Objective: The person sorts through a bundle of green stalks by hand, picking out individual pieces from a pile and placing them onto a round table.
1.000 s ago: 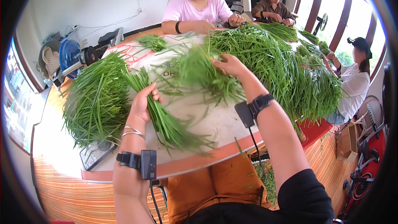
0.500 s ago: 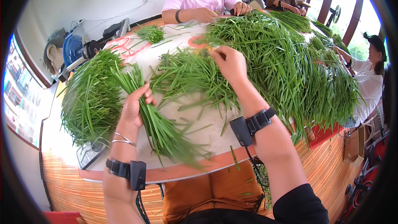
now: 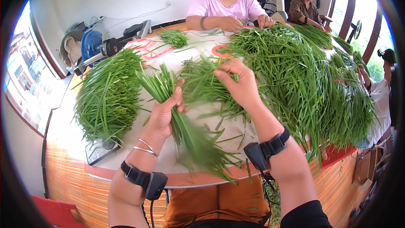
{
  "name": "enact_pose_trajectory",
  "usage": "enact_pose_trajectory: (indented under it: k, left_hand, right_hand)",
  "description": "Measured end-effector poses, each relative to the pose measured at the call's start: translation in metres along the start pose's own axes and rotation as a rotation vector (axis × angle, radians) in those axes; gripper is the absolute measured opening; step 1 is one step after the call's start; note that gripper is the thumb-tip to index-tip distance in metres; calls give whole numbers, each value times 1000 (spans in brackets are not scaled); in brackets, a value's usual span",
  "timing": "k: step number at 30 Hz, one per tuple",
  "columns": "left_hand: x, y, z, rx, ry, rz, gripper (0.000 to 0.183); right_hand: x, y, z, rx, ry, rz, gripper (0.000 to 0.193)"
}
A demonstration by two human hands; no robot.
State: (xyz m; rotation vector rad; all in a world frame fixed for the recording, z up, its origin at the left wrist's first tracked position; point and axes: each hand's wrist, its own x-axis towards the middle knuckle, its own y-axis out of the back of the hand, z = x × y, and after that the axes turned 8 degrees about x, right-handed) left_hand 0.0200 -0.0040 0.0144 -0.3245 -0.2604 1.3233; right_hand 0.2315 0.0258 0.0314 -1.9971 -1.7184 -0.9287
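My left hand (image 3: 166,112) is wrapped round a bundle of garlic chives (image 3: 192,141), cut ends up and to the left, leaf tips blurred and hanging toward the table's near edge. At the middle of the table, my right hand (image 3: 241,83) has its thumb and fingers pinched together over a loose heap of chives (image 3: 202,78); whatever sits in the pinch is hard to make out. A thick, neat pile of chives (image 3: 109,95) lies left of my left hand. To the right of my right hand spreads a much larger heap (image 3: 291,71).
On the pale table (image 3: 139,160), pink ties (image 3: 158,50) and a small chive bunch (image 3: 174,38) lie at the far left. A dark flat tray (image 3: 99,151) sits at the near left corner. A person in pink (image 3: 225,8) sits opposite; others are at the far right.
The view has shifted, so the scene sits farther right and lower. My left hand has brought the chive bundle a little rightward, closer to my right hand, which stays pinched over the heap.
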Motion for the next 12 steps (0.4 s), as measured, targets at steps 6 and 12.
enact_pose_trajectory:
  k: [6, 12]
  left_hand:
    - [5, 10, -1, -73, -192, -21, 51]
    - [4, 7, 2, -160, -207, 22, 35]
  right_hand:
    - [-14, -21, -12, -150, 249, -425, 11]
    - [-11, -7, -11, -149, -28, -551, 15]
